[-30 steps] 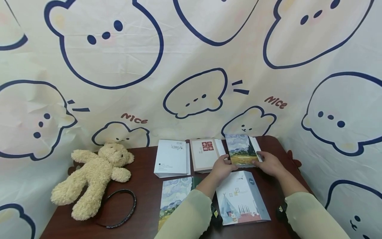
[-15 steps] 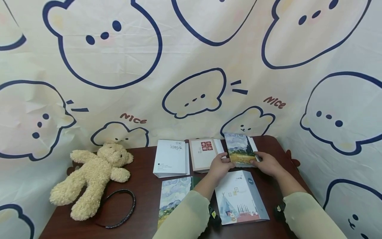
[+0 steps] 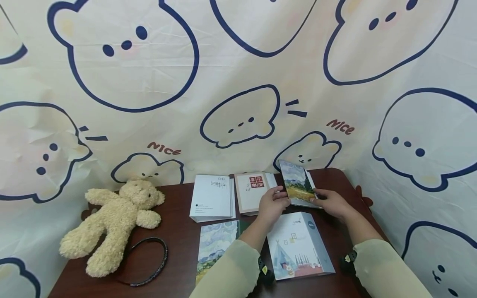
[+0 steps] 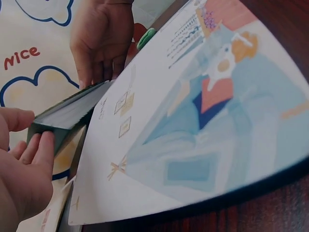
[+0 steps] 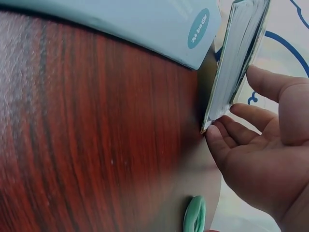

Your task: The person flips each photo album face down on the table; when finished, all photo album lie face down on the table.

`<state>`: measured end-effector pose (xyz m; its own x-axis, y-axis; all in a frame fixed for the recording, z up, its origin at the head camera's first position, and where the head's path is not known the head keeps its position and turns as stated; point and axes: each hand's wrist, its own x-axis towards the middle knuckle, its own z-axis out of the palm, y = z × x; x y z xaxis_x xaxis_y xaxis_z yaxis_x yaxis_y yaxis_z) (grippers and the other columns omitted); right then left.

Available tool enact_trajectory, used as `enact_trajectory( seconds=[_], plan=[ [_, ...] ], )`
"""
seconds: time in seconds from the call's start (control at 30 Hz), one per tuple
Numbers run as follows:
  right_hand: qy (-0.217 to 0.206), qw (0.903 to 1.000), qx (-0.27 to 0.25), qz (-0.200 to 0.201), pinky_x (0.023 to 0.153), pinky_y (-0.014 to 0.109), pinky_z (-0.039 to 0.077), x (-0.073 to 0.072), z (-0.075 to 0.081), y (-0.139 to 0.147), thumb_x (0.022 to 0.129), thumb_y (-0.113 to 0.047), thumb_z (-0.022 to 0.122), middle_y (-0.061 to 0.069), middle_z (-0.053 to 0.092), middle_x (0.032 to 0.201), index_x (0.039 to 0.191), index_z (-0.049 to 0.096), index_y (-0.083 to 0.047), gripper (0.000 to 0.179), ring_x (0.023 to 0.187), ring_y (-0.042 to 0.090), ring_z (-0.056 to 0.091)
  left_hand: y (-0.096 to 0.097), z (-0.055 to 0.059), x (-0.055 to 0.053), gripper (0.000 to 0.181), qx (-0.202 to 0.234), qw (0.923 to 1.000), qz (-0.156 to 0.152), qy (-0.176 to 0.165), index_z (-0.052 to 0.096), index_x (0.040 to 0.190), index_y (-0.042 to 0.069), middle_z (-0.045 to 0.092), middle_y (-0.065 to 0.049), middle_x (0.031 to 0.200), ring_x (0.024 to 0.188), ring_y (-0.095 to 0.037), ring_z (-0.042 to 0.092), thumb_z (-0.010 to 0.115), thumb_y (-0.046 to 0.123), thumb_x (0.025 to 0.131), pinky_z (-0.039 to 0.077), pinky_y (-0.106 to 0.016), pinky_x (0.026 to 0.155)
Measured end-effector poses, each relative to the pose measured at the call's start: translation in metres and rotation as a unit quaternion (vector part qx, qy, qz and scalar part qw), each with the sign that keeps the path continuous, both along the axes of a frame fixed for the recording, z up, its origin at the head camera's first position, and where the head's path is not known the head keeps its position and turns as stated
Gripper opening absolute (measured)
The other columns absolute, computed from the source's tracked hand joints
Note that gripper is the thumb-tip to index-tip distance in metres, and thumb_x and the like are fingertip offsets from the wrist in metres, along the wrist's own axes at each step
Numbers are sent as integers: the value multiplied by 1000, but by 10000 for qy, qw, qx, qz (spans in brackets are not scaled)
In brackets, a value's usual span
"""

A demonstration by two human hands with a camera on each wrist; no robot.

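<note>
A small book (image 3: 297,182) with a painted landscape cover is tilted at the back right of the table in the head view. My left hand (image 3: 273,203) pinches its spine side, thumb on one face and fingers on the other, as the left wrist view shows. At the opposite side, my right hand (image 3: 333,203) holds the page edge. In the right wrist view the thumb is on one cover, with the fingertips at the other cover and the lower corner. A dark gap shows between the pages (image 5: 236,53) and the cover by that thumb.
In front lies a white-and-blue tent-picture binder (image 3: 298,248). Left of the hands are a red-stamp binder (image 3: 247,203), a white binder (image 3: 211,196) and another landscape book (image 3: 216,244). A teddy bear (image 3: 119,223), a dark hoop (image 3: 164,260) and a green ring (image 5: 194,215) are about.
The held book's far edge has risen and the book has tipped further, with the white underneath showing more. Both hands keep their hold; the left shifts slightly leftward.
</note>
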<state>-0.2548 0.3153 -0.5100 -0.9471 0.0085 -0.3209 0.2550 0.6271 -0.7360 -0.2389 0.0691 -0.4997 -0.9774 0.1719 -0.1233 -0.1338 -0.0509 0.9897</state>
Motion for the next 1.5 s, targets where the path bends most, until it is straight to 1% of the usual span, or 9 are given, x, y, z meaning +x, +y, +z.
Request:
enact_trajectory(
  seconds=[0.17, 0.4, 0.57, 0.67, 0.87, 0.97, 1.17, 1.3, 1.5],
  plan=[
    [-124, 9995, -297, 9, 112, 66, 35, 0, 0, -1, 99, -42, 69, 33, 34, 158, 160, 37, -2, 80, 132, 46, 43, -1, -1, 0, 45, 22, 9998, 78, 192, 63, 137, 8, 71, -4, 119, 109, -17, 70, 71, 2, 93, 58, -30, 89],
    [-189, 9958, -888, 64, 118, 65, 28, -1, 0, -6, 100, -39, 69, 28, 39, 158, 160, 38, -6, 75, 139, 43, 41, -3, 5, -1, 36, -96, 9993, 182, 315, 67, 131, 15, 72, 3, 117, 110, -17, 69, 68, 4, 97, 57, -31, 91],
    [-125, 9935, -1131, 63, 118, 64, 28, -2, -5, -8, 99, -39, 70, 25, 41, 158, 159, 41, -8, 73, 142, 44, 40, -3, 9, -1, 36, -134, 9990, 216, 357, 67, 131, 19, 71, 6, 117, 112, -16, 69, 67, 6, 97, 57, -33, 92],
    [-117, 9914, -1299, 54, 119, 63, 27, -2, -7, -8, 100, -40, 69, 23, 41, 159, 159, 42, -10, 72, 144, 44, 39, -2, 10, -1, 39, -78, 9989, 238, 396, 66, 131, 18, 71, 6, 119, 115, -18, 68, 66, 2, 96, 56, -34, 96],
    [-126, 9870, -1597, 86, 121, 62, 22, -2, -7, -12, 102, -36, 65, 20, 34, 164, 163, 37, -19, 69, 149, 42, 32, 0, 13, 1, 44, -21, 9987, 263, 431, 65, 133, 21, 70, 10, 120, 119, -16, 65, 67, 0, 95, 54, -34, 101],
    [-126, 9846, -1736, 126, 121, 61, 24, -1, -5, -15, 104, -31, 63, 20, 32, 165, 163, 37, -21, 65, 149, 43, 32, -1, 15, 3, 44, 4, 9985, 262, 485, 65, 133, 24, 70, 12, 121, 119, -14, 64, 68, 2, 95, 53, -36, 103],
    [-47, 9779, -2077, 228, 119, 54, 32, 1, -2, -20, 106, -22, 58, 23, 28, 166, 162, 37, -14, 60, 150, 42, 34, 0, 19, 4, 43, 119, 9980, 238, 568, 65, 131, 27, 70, 14, 122, 118, -13, 64, 68, 4, 96, 52, -37, 103],
    [-24, 9725, -2318, 223, 119, 54, 32, 2, -2, -22, 107, -20, 56, 22, 29, 166, 162, 37, -13, 59, 150, 41, 35, 2, 20, 4, 41, 178, 9983, 226, 505, 65, 130, 29, 70, 14, 122, 119, -12, 63, 66, 4, 98, 51, -36, 105],
    [-54, 9581, -2851, 276, 121, 53, 29, 2, -5, -25, 107, -15, 53, 18, 34, 164, 161, 38, -11, 57, 151, 38, 34, 4, 25, 5, 41, 255, 9982, 219, 503, 66, 129, 29, 70, 15, 122, 120, -13, 63, 65, 3, 98, 51, -38, 105]
  ],
)
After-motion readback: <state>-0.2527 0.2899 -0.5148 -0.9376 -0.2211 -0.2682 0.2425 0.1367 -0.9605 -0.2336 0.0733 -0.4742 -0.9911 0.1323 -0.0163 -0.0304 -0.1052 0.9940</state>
